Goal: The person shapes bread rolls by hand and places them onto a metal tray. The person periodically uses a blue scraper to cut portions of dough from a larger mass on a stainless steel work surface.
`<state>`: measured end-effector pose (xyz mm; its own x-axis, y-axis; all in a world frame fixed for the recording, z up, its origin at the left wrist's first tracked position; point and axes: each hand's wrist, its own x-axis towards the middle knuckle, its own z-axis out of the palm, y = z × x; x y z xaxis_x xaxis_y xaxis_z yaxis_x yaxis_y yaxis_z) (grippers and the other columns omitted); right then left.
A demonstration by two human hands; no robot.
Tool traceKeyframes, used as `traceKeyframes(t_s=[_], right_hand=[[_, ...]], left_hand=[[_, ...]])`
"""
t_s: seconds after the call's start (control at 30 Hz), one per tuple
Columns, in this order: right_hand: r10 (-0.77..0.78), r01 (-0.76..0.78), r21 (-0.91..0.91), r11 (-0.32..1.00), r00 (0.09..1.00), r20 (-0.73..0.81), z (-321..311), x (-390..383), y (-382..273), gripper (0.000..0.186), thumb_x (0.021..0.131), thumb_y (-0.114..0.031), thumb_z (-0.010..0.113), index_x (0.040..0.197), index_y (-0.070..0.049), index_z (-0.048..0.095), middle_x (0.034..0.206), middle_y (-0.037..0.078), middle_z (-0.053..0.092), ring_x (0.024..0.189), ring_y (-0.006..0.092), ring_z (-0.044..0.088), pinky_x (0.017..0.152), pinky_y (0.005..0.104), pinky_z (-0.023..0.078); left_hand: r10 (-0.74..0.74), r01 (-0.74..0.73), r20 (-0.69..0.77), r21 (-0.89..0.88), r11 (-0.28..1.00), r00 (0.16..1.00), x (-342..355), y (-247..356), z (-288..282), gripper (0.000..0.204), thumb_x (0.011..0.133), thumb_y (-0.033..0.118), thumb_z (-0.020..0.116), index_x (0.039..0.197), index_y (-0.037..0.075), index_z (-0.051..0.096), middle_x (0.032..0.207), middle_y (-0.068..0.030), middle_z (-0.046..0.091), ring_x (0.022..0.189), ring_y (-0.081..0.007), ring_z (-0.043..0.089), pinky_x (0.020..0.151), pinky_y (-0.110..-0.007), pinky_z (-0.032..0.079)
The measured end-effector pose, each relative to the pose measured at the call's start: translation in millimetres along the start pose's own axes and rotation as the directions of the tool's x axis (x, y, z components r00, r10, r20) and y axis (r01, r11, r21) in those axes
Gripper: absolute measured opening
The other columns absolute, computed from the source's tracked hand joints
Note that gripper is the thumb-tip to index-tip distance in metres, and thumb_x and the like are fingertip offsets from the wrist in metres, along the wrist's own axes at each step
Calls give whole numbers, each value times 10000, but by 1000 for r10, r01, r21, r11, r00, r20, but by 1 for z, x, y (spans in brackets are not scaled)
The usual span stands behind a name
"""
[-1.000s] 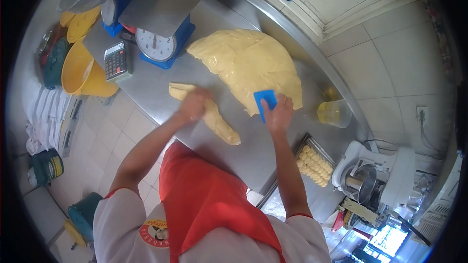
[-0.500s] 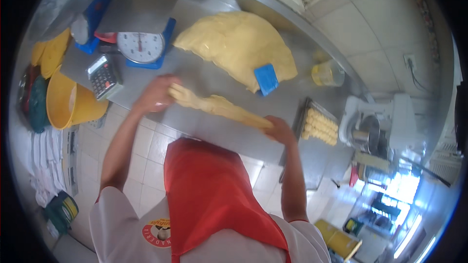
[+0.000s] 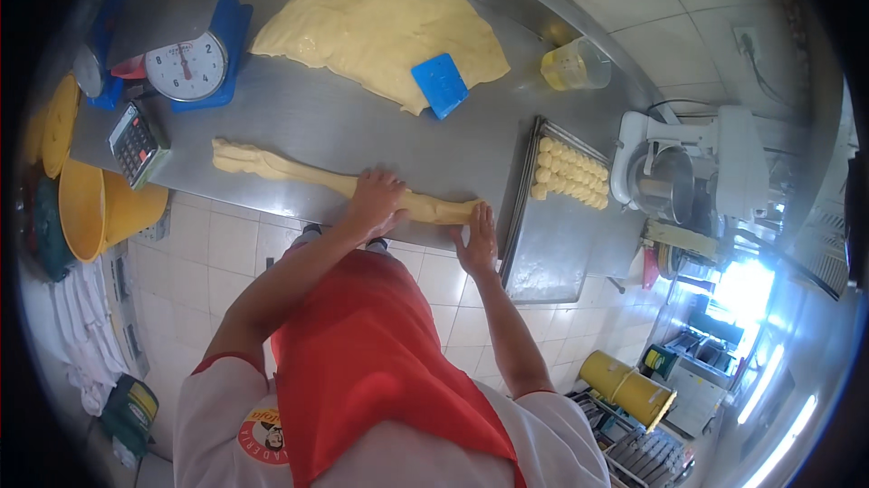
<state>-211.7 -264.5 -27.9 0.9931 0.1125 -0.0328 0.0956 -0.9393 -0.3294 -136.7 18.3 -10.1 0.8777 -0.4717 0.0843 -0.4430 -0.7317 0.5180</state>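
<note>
A long strip of pale yellow dough (image 3: 299, 170) lies on the steel table near its front edge. Bent over the strip, right of its middle, my left hand (image 3: 376, 202) has its fingers wrapped round it. At the strip's right end my right hand (image 3: 480, 242) is open, fingers stretched out, its fingertips touching or very near the dough. Farther back spreads a big slab of the same dough (image 3: 380, 26), with a blue dough scraper (image 3: 440, 86) resting on its front right part.
To the left are a blue dial scale (image 3: 186, 67), a calculator (image 3: 136, 146) and a yellow bucket (image 3: 109, 216). On the right stand a tray (image 3: 552, 262) with rows of small dough pieces (image 3: 572, 173), a clear plastic container (image 3: 577, 65) and a stand mixer (image 3: 674, 171).
The dough strip, held at both ends in the air before, now lies on the table. My left hand has moved right, from its left end to past its middle; my right hand has opened.
</note>
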Motion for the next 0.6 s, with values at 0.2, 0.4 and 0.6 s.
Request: traceKeyframes(t_s=[0.2,0.4,0.6], right_hand=[[84,17,-266,964,928,363,-15,37,-17,1023,831,-699,544,1533,-53,175,1550,341,33,1419,551,54,1142,636,96],[-20,163,-345,924,924,382,-59,55,-40,1044,819,-715,547,1541,-69,158,1586,256,55,1448,488,65,1137,635,123],[41,89,-180,980,788,615,-19,58,-99,1238,688,-803,602,1559,-105,67,1603,228,-60,1430,549,-33,1085,729,41]], left_hand=[[-234,205,118,215,955,965,24,18,5,707,734,533,747,1249,83,567,1179,-138,540,1182,-307,455,962,-481,402],[-260,131,304,386,913,917,24,-9,-15,806,734,666,682,1251,63,543,1098,-189,622,1087,-355,577,895,-496,471],[-382,367,348,112,923,856,0,-39,-30,878,723,688,668,1285,38,488,1120,-208,636,1040,-385,617,911,-481,468]])
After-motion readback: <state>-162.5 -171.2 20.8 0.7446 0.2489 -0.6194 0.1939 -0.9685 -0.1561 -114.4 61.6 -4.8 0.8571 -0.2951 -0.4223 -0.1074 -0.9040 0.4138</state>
